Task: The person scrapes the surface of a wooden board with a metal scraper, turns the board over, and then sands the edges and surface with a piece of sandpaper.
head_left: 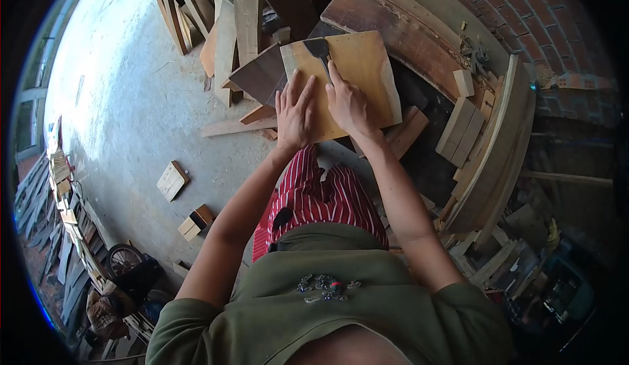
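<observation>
A light plywood board (pixel 367 57) with a rough right edge lies tilted in front of me, over a pile of wood. My left hand (pixel 295 113) rests flat on its left side, fingers stretched out. My right hand (pixel 348 105) grips a dark putty knife (pixel 317 48), index finger extended along its shaft. The wide blade lies against the board near its upper left edge. My palm and fingers hide the lower part of the handle. A dark brown panel (pixel 261 73) sticks out from beneath the board on the left.
Upright planks (pixel 247 18) lean beyond the board. A long brown wooden panel (pixel 393 27) lies at the upper right, near a brick wall (pixel 517 11). Small wood blocks (pixel 460 131) sit at right. Two offcuts, one a pale block (pixel 172 181), lie on the concrete floor (pixel 124 103).
</observation>
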Demonstrator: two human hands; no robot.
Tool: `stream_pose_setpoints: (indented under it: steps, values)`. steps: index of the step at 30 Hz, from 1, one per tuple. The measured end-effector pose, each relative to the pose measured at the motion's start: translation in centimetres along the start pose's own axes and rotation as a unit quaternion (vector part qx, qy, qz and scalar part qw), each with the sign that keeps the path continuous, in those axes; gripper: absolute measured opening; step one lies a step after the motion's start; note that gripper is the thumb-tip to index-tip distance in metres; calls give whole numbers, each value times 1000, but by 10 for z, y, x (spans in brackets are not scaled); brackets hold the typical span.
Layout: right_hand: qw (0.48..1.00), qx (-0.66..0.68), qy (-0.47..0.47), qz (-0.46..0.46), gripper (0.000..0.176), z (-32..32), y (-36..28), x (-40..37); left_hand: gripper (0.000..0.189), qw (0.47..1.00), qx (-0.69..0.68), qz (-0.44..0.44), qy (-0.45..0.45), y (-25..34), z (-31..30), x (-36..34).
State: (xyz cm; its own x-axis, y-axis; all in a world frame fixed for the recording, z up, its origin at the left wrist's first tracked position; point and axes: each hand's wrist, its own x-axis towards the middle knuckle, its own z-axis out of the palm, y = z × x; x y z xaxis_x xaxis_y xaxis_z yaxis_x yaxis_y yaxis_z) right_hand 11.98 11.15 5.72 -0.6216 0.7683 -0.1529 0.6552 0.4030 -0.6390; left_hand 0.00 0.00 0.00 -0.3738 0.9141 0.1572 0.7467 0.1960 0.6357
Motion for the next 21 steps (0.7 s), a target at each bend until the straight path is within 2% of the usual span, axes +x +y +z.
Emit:
stream_pose_setpoints:
  steps: [2,3,9,21]
  values:
    - [999,22,19,-17,57,7,1,-4,58,1000,13,3,1,-5,-4,-2]
    - [1000,-10,15,-10,57,-11,11,-3,58,1000,-20,-1,7,10,13,4]
    - [997,-6,45,-56,55,1,4,3,57,1000,1,-2,7,3,0,0]
    - [1000,13,4,2,57,-6,3,0,58,1000,-14,-10,2,3,3,1]
